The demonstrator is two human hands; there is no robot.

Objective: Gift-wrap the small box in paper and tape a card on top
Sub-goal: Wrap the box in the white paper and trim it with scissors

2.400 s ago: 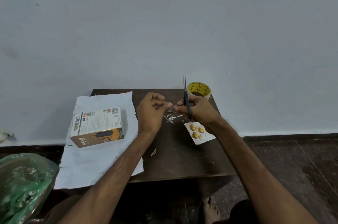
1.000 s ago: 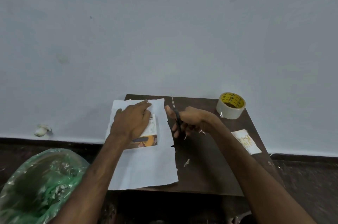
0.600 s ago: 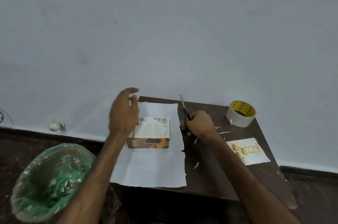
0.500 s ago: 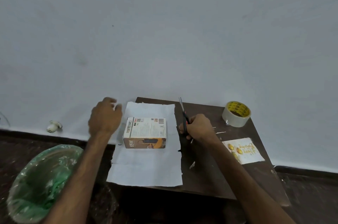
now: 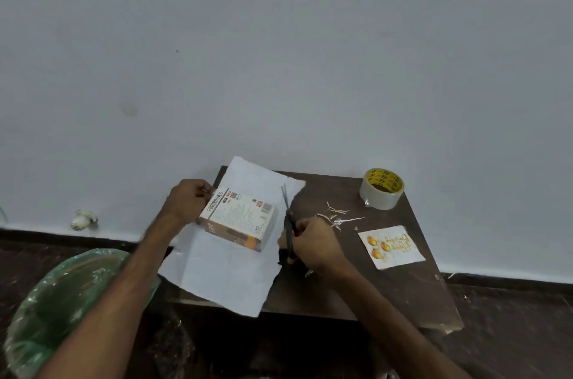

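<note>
Pale grey-blue wall (image 5: 279,53), smooth & matt, fills most of the view. Below it stands a small dark-brown wood desk (image 5: 387,285) w/ a scuffed top. White paper (image 5: 223,279), rough-cut edges, lies flat on the desk's left part, near corner hanging over the front edge. Rectangular cardboard box (image 5: 240,217), white printed top & orange side, sits on the paper's far half, turned at an angle. L hand (image 5: 189,200): fingers (image 5: 206,189) curled round the box's left end, gripping it. R hand (image 5: 316,245), just right of the box, is clenched round black scissors (image 5: 288,223), blades together, pointing away. Thin paper scraps (image 5: 336,216) lie beyond it. Tape roll (image 5: 382,189), yellow core, stands at the far right corner; the card (image 5: 391,247) w/ gold balls lies flat nearer. Bin (image 5: 71,301) w/ crinkly green plastic liner is on the floor, left.
</note>
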